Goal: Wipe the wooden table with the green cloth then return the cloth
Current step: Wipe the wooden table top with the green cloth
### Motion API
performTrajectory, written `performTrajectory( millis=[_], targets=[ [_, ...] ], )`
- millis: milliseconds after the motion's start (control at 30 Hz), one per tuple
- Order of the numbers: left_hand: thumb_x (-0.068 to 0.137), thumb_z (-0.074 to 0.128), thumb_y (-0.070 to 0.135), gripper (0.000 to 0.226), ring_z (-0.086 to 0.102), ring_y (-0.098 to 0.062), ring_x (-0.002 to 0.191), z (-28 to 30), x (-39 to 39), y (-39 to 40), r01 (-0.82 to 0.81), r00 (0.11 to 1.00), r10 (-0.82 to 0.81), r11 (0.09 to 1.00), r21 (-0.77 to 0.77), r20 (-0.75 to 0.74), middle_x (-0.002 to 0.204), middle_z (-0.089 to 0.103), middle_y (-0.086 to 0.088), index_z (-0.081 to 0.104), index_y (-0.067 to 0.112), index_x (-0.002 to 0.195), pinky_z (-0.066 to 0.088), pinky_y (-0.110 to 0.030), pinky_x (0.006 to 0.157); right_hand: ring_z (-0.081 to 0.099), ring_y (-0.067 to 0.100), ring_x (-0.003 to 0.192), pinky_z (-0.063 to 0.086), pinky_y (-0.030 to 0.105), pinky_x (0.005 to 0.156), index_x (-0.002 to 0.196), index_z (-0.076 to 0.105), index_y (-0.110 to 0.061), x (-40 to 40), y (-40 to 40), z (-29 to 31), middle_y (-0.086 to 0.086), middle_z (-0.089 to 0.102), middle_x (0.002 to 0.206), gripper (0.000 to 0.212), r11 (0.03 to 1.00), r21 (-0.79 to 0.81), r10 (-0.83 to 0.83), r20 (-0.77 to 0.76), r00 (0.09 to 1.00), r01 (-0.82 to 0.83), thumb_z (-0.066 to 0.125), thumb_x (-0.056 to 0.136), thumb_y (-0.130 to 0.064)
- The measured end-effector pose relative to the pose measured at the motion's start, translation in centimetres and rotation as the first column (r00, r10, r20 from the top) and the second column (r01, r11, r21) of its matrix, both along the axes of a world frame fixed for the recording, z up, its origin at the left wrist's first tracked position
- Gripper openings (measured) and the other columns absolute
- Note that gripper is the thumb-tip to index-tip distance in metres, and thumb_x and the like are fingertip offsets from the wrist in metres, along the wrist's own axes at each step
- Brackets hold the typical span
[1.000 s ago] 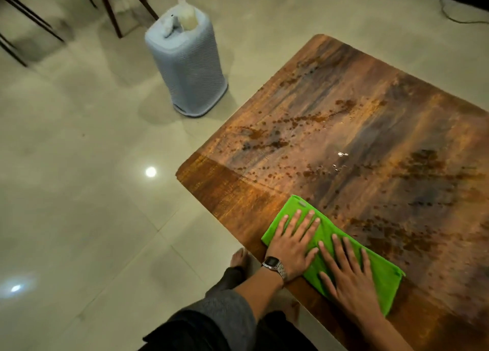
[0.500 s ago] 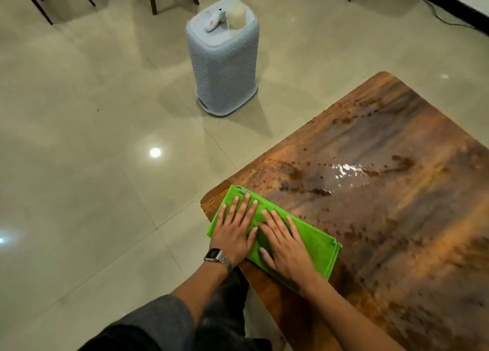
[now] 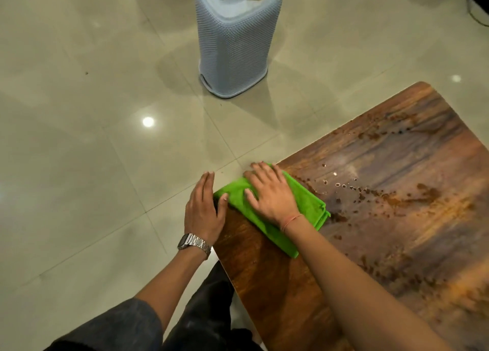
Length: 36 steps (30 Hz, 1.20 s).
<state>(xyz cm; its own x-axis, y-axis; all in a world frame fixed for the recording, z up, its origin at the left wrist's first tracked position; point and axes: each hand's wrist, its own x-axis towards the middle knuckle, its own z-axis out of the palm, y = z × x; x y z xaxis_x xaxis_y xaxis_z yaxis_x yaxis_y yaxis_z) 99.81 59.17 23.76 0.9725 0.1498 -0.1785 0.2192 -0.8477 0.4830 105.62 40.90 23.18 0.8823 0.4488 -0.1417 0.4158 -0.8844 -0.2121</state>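
My right hand (image 3: 271, 193) spread flat, pressing green cloth (image 3: 304, 205) at wooden table (image 3: 383, 218) corner (cloth folded, overhanging edge). My left hand (image 3: 203, 210) open beside edge, thumb touching cloth.

You're in home interior, likely living or dining area. Evidence: large glossy beige floor tiles (image 3: 105, 72) with ceiling light reflected in them; wooden table (image 3: 397, 191), rustic grain top with rounded corner; tall grey textured plastic bin (image 3: 232, 46) standing on floor, lid on, small bottles resting on top; dark cable (image 3: 476, 14) trailing along floor at far right.
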Motion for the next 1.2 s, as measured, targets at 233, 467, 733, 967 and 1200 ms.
performTrajectory(
  millis=[233,467,733,967,1200],
  targets=[
    [0.1,0.026,0.047,0.041,0.062,-0.023,0.084,0.4,2.3,-2.1,0.192,0.976,-0.164,0.958,0.212,-0.146,0.097,0.067,0.0,0.058,0.021,0.107,0.042,-0.032,0.063,0.053,0.027,0.118,0.022,0.047,0.118,0.109,0.063,-0.018,7.6,-9.9,0.3,0.007,0.063,0.116,0.045,0.984,-0.071,-0.155,0.112,0.982,0.163,0.031,0.096,-0.047],
    [0.101,0.02,0.045,0.042,0.061,-0.022,0.068,0.6,4.8,-5.2,0.241,0.964,-0.204,0.94,0.243,-0.169,0.086,0.065,0.002,0.055,0.022,0.102,0.032,-0.028,0.05,0.054,0.029,0.107,0.021,0.047,0.119,0.101,0.06,-0.012,8.2,-9.3,0.5,0.009,0.063,0.103,0.043,0.971,-0.062,-0.225,0.103,0.969,0.232,0.025,0.098,-0.038],
    [0.099,0.021,0.041,0.045,0.06,-0.026,0.052,0.6,4.8,-5.4,0.222,0.973,-0.197,0.947,0.234,-0.123,0.067,0.066,-0.005,0.058,0.018,0.09,0.029,-0.026,0.046,0.055,0.024,0.1,0.028,0.044,0.114,0.105,0.06,-0.015,2.3,-0.7,0.1,0.004,0.062,0.102,0.038,0.999,-0.008,-0.046,0.056,0.997,0.046,0.027,0.099,-0.035],
    [0.1,0.026,0.038,0.038,0.059,-0.025,0.055,0.5,4.9,-5.5,0.211,0.976,-0.19,0.942,0.259,-0.104,0.07,0.064,-0.001,0.058,0.018,0.091,0.027,-0.026,0.046,0.059,0.025,0.085,0.039,0.042,0.098,0.092,0.062,-0.015,6.9,-5.8,-0.1,0.006,0.065,0.087,0.043,0.999,-0.053,0.006,0.116,0.993,0.0,0.027,0.098,-0.038],
    [0.099,0.021,0.039,0.044,0.043,-0.017,0.044,0.4,4.8,-5.4,0.21,0.977,-0.196,0.937,0.278,-0.079,0.062,0.056,0.002,0.058,0.017,0.09,0.021,-0.02,0.042,0.058,0.028,0.076,0.038,0.04,0.089,0.073,0.049,-0.021,13.2,-13.4,0.6,0.01,0.065,0.076,0.041,0.982,-0.065,-0.17,0.132,0.977,0.18,0.022,0.095,-0.042]
  ],
)
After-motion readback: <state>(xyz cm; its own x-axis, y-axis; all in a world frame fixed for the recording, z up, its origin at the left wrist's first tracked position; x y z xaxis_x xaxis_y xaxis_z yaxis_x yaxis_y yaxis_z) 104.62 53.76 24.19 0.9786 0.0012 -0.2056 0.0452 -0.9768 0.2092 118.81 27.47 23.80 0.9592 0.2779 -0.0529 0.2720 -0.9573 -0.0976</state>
